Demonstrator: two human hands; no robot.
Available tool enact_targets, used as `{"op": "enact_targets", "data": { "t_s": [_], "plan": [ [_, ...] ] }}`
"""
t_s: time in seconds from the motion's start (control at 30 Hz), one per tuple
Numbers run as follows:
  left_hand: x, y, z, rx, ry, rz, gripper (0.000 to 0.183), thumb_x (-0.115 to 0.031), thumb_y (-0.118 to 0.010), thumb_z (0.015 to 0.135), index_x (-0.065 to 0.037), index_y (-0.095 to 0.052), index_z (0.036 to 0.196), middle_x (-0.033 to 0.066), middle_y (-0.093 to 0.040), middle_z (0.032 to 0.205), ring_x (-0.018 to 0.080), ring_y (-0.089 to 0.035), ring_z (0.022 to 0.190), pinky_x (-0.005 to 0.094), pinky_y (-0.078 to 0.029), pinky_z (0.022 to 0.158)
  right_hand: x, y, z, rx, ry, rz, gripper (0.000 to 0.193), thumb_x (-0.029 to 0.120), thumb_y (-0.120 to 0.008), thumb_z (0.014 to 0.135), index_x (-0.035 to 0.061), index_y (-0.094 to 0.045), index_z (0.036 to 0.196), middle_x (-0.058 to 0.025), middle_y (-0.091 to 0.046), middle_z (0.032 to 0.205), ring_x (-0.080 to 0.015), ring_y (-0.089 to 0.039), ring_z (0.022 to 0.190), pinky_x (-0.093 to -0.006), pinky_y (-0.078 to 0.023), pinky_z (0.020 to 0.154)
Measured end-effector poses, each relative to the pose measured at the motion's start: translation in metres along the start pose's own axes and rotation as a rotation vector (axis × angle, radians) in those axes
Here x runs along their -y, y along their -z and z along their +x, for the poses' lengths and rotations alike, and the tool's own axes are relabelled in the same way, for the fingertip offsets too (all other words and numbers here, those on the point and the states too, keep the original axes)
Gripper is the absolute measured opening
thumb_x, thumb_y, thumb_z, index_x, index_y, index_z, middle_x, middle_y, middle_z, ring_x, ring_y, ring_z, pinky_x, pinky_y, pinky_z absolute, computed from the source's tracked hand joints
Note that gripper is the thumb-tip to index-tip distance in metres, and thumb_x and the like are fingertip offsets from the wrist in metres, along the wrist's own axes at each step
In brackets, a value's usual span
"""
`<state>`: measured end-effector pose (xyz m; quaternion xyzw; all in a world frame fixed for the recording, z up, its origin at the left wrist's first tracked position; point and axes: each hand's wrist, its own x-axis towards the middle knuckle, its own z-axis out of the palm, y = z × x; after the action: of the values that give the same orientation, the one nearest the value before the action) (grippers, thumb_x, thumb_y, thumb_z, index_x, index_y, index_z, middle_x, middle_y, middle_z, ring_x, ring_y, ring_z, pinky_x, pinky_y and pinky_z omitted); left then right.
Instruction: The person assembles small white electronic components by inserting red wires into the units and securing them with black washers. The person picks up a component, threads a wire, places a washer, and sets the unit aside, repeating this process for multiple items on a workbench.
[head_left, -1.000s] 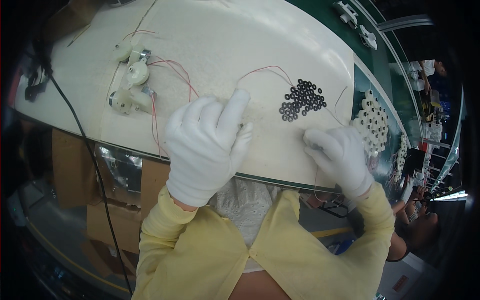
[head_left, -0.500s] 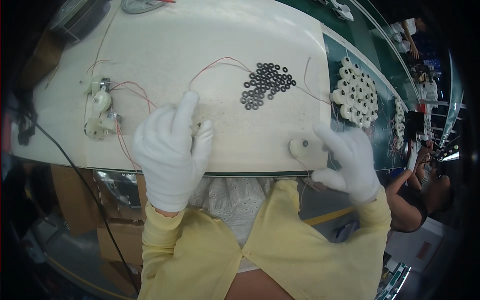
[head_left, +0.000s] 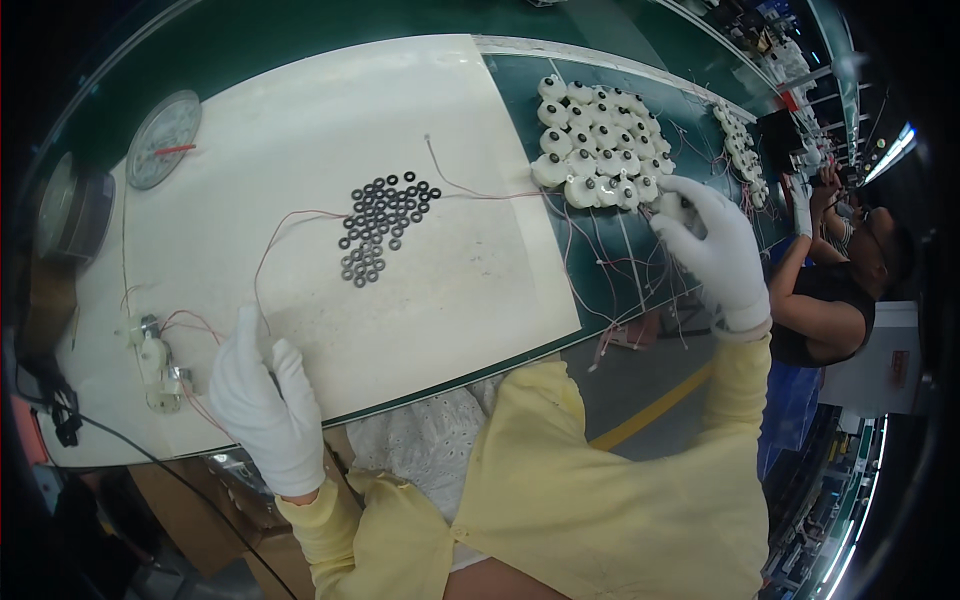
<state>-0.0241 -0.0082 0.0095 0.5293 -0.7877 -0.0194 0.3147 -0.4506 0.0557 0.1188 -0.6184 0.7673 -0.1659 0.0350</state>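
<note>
My left hand [head_left: 265, 405], in a white glove, is at the table's near edge, index finger and thumb apart, other fingers curled. A thin red wire [head_left: 262, 275] runs to its fingertips; what it holds is hidden. My right hand [head_left: 718, 245], also gloved, has fingers and thumb around a whitish round motor [head_left: 676, 207], partly hidden. That motor is beside a tight cluster of white motors [head_left: 600, 140] with black caps on top. Between the hands lies a patch of small black rings [head_left: 385, 215].
A few white geared motors with red wires [head_left: 155, 360] sit at the left. Behind them are a clear round dish [head_left: 165, 140] and a large spool [head_left: 75, 225]. Loose wires [head_left: 620, 270] hang over the green mat's front edge. Another person [head_left: 835, 290] works at the right.
The view has swung right. My right hand has moved from near the single white motor at the table's front to the cluster. That motor no longer shows in its earlier place.
</note>
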Motion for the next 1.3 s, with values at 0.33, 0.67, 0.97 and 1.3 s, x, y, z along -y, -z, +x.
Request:
{"op": "enact_targets", "data": {
  "t_s": [0.33,0.67,0.97,1.3],
  "plan": [
    [0.006,-0.007,-0.009,-0.054,0.092,-0.021,0.043,-0.006,-0.062,0.100,0.004,-0.058,0.141,0.0137,-0.065,0.102,0.0305,-0.059,0.091,0.0409,-0.047,0.085,-0.099,-0.023,0.005,-0.034,-0.147,0.080,0.050,0.022,-0.079,0.090,0.0046,-0.066,0.135,-0.0063,-0.070,0.096,-0.0116,-0.061,0.077,-0.0277,-0.052,0.075],
    [0.008,-0.001,-0.028,-0.249,0.296,-0.438,0.046,-0.016,-0.056,0.106,0.004,-0.052,0.147,0.0147,-0.064,0.120,0.0261,-0.061,0.101,0.0411,-0.050,0.091,-0.126,-0.041,0.011,-0.097,-0.140,0.227,0.025,0.012,-0.073,0.096,0.0015,-0.070,0.119,-0.0031,-0.072,0.096,-0.0061,-0.061,0.080,-0.0240,-0.051,0.073],
    [-0.032,0.073,-0.019,-0.537,-0.440,-0.243,0.032,-0.034,-0.070,0.091,-0.020,-0.068,0.119,0.0009,-0.068,0.097,0.0192,-0.061,0.087,0.0356,-0.050,0.077,0.019,0.014,-0.015,-0.402,0.378,0.281,0.038,0.008,-0.056,0.100,-0.0107,-0.060,0.133,-0.0164,-0.067,0.120,-0.0223,-0.062,0.097,-0.0338,-0.049,0.091],
    [-0.116,0.029,-0.005,-0.651,-0.082,-0.407,0.028,-0.024,-0.063,0.091,-0.007,-0.061,0.113,0.0066,-0.059,0.088,0.0239,-0.052,0.074,0.0378,-0.043,0.069,0.255,-0.097,-0.027,-0.572,1.067,0.544,0.033,0.043,-0.068,0.086,0.0126,-0.065,0.099,0.0019,-0.065,0.088,-0.0201,-0.054,0.067,-0.0359,-0.042,0.063]
  ]
}}
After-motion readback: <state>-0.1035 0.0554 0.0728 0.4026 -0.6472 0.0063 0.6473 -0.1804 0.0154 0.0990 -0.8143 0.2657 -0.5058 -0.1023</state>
